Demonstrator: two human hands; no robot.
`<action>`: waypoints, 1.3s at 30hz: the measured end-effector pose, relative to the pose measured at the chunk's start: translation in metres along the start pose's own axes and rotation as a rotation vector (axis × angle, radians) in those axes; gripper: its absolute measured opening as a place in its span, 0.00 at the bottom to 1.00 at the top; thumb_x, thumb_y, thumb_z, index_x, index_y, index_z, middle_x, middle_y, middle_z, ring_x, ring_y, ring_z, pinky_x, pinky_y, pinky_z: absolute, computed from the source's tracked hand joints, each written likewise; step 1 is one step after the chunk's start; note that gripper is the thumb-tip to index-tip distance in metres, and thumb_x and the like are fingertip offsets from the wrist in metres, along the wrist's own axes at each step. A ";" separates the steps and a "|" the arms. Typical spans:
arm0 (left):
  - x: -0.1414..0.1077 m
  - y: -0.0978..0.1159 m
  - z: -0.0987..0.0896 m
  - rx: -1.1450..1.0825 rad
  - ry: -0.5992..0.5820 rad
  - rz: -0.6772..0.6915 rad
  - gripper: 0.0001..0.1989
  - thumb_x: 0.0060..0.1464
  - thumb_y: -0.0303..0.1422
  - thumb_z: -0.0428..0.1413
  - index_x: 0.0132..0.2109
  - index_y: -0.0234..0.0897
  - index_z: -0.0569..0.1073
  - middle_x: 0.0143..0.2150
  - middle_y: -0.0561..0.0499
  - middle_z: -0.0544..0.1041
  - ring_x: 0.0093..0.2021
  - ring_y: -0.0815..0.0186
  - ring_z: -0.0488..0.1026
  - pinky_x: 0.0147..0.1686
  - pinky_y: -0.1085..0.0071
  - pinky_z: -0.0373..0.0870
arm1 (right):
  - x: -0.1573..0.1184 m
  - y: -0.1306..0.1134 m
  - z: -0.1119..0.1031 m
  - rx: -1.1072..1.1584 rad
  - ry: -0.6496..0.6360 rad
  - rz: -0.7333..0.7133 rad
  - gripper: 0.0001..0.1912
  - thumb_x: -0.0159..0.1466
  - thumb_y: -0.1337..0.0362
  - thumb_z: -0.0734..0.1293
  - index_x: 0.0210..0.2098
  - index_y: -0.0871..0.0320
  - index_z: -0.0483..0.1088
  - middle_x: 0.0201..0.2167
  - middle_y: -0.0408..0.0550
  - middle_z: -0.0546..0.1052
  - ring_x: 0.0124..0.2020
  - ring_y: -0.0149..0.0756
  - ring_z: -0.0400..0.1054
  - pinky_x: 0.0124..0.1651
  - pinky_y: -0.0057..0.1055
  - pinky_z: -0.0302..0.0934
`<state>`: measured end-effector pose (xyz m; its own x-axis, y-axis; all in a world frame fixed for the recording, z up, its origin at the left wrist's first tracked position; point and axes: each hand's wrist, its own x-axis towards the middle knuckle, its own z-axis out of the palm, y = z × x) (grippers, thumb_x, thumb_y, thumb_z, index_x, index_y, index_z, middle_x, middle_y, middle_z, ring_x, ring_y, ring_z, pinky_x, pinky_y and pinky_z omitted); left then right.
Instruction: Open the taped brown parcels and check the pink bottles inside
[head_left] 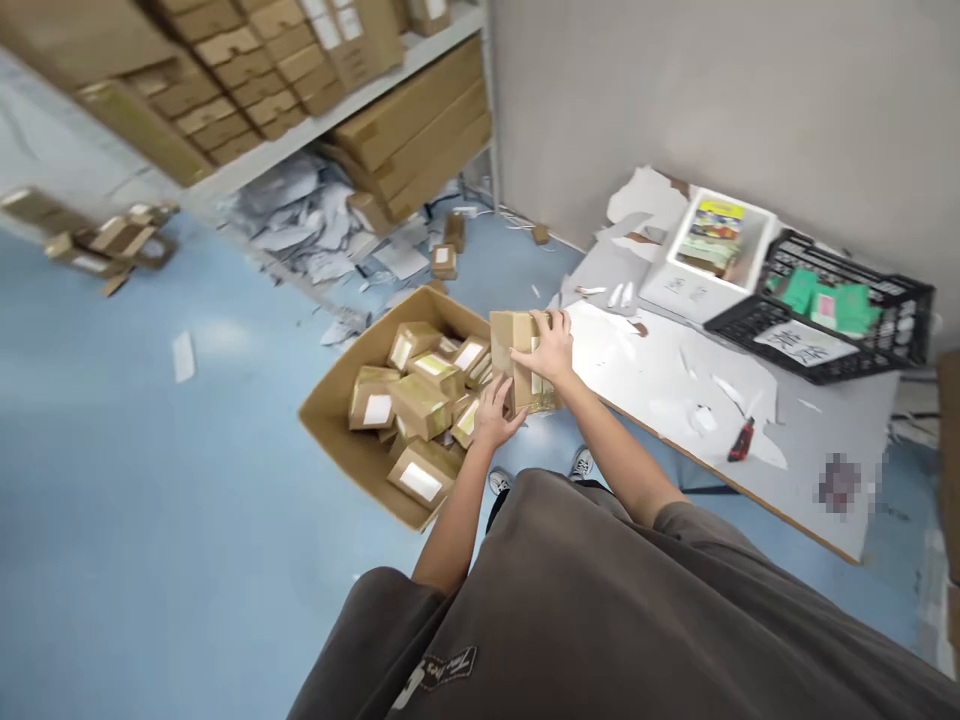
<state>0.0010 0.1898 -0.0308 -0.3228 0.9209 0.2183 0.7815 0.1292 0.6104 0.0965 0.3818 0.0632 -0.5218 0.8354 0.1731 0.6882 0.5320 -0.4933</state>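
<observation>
Between my two hands I hold a small brown cardboard box (516, 345) above the near corner of the table. My right hand (545, 347) grips its top and right side. My left hand (493, 412) presses against its lower left side. Just to the left, on the floor, stands a large open carton (330, 405) filled with several small taped boxes bearing white labels (420, 400).
A grey table (750, 440) on the right holds a red utility knife (741, 440), paper scraps, a white box with printed packs (716, 245) and a black crate (892, 335) of green items. Shelves (330, 115) with flat cartons stand at the back, with paper litter on the blue floor.
</observation>
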 end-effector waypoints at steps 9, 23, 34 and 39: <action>0.118 0.152 0.171 -0.066 -0.358 0.225 0.39 0.65 0.31 0.55 0.80 0.37 0.58 0.76 0.37 0.69 0.76 0.49 0.66 0.75 0.50 0.66 | -0.016 0.246 -0.090 -0.038 0.249 0.610 0.45 0.60 0.42 0.71 0.72 0.52 0.64 0.67 0.66 0.62 0.70 0.71 0.49 0.57 0.73 0.68; 0.167 0.227 0.308 0.196 -0.766 0.095 0.67 0.48 0.57 0.72 0.82 0.32 0.49 0.82 0.23 0.49 0.76 0.29 0.60 0.68 0.40 0.67 | -0.017 0.390 -0.067 0.060 0.111 1.197 0.45 0.59 0.43 0.75 0.71 0.52 0.65 0.67 0.67 0.63 0.71 0.67 0.49 0.63 0.73 0.61; 0.174 0.237 0.295 0.403 -1.053 0.455 0.72 0.45 0.54 0.73 0.85 0.45 0.40 0.87 0.41 0.34 0.84 0.30 0.28 0.78 0.32 0.36 | -0.027 0.377 -0.074 0.016 0.161 1.555 0.47 0.62 0.37 0.72 0.74 0.50 0.60 0.70 0.66 0.62 0.72 0.65 0.51 0.64 0.64 0.61; 0.227 0.217 0.306 0.320 -1.158 0.718 0.72 0.40 0.44 0.78 0.84 0.46 0.47 0.87 0.40 0.37 0.84 0.31 0.28 0.78 0.31 0.29 | -0.059 0.384 -0.087 0.161 0.218 1.637 0.55 0.63 0.36 0.71 0.80 0.54 0.52 0.72 0.72 0.60 0.73 0.69 0.54 0.65 0.67 0.61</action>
<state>0.2612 0.5393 -0.0819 0.6908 0.5770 -0.4357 0.7229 -0.5614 0.4028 0.4351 0.5493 -0.0627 0.7404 0.4683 -0.4822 0.3374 -0.8794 -0.3359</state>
